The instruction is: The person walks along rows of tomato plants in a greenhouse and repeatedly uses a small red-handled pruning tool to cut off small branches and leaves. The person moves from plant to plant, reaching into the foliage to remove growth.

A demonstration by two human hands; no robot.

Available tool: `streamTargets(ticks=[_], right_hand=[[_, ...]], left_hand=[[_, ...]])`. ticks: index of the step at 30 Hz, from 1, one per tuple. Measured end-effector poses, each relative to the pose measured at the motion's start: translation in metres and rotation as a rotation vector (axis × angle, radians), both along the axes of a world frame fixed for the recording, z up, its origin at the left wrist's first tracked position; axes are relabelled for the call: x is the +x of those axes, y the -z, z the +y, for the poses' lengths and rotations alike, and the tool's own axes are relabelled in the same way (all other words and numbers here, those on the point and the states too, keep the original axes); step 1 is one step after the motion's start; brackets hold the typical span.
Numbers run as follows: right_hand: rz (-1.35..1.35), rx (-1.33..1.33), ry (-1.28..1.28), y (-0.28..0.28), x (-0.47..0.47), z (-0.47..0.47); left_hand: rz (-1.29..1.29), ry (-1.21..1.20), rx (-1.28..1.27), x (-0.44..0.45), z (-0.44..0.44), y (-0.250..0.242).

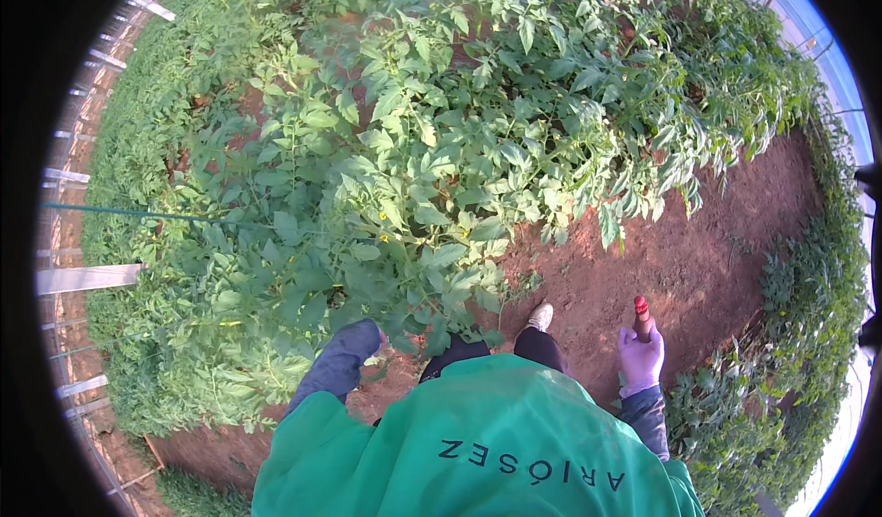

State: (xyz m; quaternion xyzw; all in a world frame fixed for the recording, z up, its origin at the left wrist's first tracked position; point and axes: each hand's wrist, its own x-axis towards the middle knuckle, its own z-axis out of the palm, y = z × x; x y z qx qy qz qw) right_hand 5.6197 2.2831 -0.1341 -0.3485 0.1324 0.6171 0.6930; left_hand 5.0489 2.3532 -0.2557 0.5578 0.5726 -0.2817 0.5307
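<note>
My right hand point(641, 362), in a pale thin glove, is held out over the soil path. It is shut on a small brown object with a red end point(642, 317), which points away from me; its exact kind is unclear. At the lower edge of the leafy tomato plants point(427, 193), my left hand point(382, 341) is mostly hidden behind its dark grey-blue sleeve point(341, 362). Whether its fingers hold anything is not visible. Small yellow flowers point(384, 238) show among the leaves just beyond that hand.
Reddish-brown bare soil point(689, 262) runs along the right of the plants. Another row of foliage point(792, 352) borders it on the far right. A green string point(158, 214) crosses the left side, near pale slats point(89, 279). My light shoe point(541, 316) stands beside the stems.
</note>
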Motion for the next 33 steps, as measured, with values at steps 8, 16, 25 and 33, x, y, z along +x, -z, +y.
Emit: streamTargets(ticks=[8,16,25,33], right_hand=[[-0.200,0.107,-0.354,-0.042,-0.094,0.088],[-0.611,0.224,-0.656,-0.078,-0.201,0.150],[-1.640,0.261,-0.695,-0.052,-0.272,0.187],[-1.847,0.294,-0.726,-0.020,-0.298,0.198]], left_hand=[[-0.361,-0.959,0.802,0.047,0.059,-0.070],[-0.215,-0.568,0.854,0.074,0.162,-0.012],[-0.258,-0.660,1.035,0.113,0.163,0.034],[-1.079,-1.266,0.717,0.105,0.159,0.139]])
